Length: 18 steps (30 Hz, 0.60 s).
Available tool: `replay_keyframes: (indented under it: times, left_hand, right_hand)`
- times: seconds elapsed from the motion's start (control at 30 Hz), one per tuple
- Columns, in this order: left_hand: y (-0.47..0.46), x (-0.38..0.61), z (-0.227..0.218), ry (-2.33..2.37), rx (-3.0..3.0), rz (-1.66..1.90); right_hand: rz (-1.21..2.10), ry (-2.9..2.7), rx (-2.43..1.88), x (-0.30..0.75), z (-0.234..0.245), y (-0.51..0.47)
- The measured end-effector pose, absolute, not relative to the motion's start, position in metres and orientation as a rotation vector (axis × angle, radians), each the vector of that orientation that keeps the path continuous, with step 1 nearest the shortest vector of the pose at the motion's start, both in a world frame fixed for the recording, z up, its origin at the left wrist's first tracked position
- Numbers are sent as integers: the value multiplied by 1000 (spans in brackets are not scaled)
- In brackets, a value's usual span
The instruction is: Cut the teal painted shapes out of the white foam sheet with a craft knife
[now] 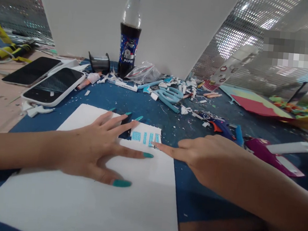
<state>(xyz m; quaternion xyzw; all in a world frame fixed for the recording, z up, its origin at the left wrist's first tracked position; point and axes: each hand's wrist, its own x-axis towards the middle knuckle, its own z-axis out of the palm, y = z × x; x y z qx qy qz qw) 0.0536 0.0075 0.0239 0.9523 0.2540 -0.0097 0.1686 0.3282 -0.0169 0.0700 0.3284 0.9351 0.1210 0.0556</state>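
Observation:
My left hand point(101, 148) lies flat and open, fingers spread, on a white sheet point(140, 207) that looks like paper or thin board. Near the sheet's far edge is a small white strip point(155, 131) with blue dotted pieces point(136, 136) in a row, beside a dark gap. My right hand point(196, 153) reaches in from the right with its index finger stretched out. That fingertip touches or hovers just over the right-hand blue pieces, while the other fingers are curled in. No held object shows in it.
Blue-handled scissors point(169, 95) lie among white scraps point(184, 110) beyond the sheet. Farther back stand a Pepsi bottle point(130, 38) and a spool point(99, 63). Two phones point(54, 86) rest at the left. A purple packet point(271, 154) lies at the right, near coloured sheets point(260, 105).

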Motion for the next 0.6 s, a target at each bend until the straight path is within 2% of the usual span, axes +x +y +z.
replay_keyframes:
  times: [0.17,0.27,0.4,0.6]
  left_hand:
    - [0,55,22,805,2735,63]
    - [-1,53,22,801,2744,72]
    - [6,49,23,717,2719,25]
    - [31,71,29,952,2724,264]
  right_hand:
    - [228,2569,1098,304,78,-12]
    - [262,2432,1129,297,78,-14]
    - [431,2513,1094,301,78,-21]
    - [429,2367,1188,293,94,-17]
